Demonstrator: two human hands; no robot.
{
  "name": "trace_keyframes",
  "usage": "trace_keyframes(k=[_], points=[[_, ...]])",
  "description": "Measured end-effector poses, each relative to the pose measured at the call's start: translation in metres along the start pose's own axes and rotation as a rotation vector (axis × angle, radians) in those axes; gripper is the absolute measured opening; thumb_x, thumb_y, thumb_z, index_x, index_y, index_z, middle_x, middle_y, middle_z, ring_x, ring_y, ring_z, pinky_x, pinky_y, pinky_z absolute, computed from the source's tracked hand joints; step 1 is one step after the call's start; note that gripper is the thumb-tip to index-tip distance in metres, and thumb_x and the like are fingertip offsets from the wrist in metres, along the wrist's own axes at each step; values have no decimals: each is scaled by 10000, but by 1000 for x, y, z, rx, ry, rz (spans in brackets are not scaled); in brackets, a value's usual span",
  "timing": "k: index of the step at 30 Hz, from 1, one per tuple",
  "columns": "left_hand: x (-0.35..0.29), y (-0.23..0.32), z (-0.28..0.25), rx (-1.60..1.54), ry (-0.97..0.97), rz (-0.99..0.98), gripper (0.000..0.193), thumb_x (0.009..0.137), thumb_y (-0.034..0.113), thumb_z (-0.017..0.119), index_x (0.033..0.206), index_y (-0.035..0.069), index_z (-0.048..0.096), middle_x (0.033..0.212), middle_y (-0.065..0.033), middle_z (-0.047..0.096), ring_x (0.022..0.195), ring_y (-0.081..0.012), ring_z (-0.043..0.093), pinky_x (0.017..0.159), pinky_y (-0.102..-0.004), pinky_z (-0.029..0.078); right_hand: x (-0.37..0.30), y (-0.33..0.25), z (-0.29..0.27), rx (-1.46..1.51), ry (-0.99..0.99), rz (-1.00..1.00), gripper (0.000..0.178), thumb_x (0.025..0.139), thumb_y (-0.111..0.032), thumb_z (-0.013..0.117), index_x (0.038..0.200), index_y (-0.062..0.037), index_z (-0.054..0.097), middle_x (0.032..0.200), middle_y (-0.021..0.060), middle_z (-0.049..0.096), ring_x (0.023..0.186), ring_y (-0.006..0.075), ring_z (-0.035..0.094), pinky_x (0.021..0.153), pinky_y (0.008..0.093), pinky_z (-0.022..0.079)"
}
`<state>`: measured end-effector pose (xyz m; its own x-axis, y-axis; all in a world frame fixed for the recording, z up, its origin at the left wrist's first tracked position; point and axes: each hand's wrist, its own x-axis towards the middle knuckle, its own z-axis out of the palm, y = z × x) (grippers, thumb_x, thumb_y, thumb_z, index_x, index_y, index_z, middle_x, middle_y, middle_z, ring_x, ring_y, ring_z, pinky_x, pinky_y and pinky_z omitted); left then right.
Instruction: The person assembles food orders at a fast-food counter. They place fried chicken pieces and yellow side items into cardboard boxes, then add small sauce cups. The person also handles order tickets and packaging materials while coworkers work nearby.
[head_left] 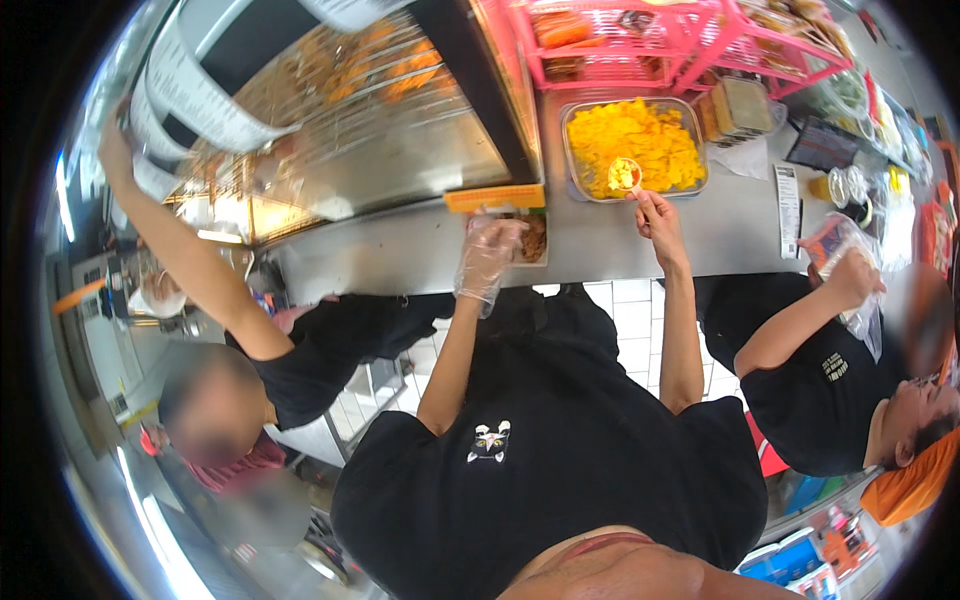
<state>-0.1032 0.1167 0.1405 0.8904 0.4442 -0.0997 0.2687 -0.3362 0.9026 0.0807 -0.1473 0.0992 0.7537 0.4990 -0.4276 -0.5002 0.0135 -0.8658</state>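
Observation:
My right hand (658, 226), bare, grips the short handle of a small scoop (625, 176). Yellow pieces and a bit of red show in its bowl. The scoop is over the near edge of a clear plastic tub (703, 180) heaped with chopped yellow food (640, 140). To the left, my left hand (488, 250) wears a clear plastic glove. Its fingers curl over the left side of an open food box (543, 256), which has an orange raised flap and brown food inside. The glove hides part of the box.
A glass-fronted warming cabinet (400, 150) with racks of fried food borders the counter on the left. Pink baskets (600, 70) stand behind the tub. One co-worker's arm (190, 255) reaches toward hanging paper slips (190, 90); another co-worker's hand (853, 278) holds a plastic bag at right.

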Motion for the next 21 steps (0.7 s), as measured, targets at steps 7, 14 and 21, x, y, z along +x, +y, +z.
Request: trace_keyframes(k=[7,14,21], points=[[-13,-77,-31,424,230,344,253,913,215,658,1141,116,705,1066,-136,713,1002,-348,664,878,-465,511,-41,14,66,-115,-132,63,304,1038,-325,584,1072,-52,714,646,-42,532,533,25,379,486,195,277],[-8,-95,-12,490,191,336,247,887,230,642,1086,96,700,1066,-119,704,1059,-308,627,926,-455,466,-53,55,139,-239,-128,32,300,1032,-310,601,1044,-29,704,662,-29,565,524,29,385,486,197,302],[-15,-118,-12,136,287,361,299,878,219,662,1160,121,682,966,-157,708,846,-367,663,772,-482,507,-52,94,183,-638,151,-420,195,963,-223,689,1006,-41,745,661,60,647,533,116,525,514,290,403]])
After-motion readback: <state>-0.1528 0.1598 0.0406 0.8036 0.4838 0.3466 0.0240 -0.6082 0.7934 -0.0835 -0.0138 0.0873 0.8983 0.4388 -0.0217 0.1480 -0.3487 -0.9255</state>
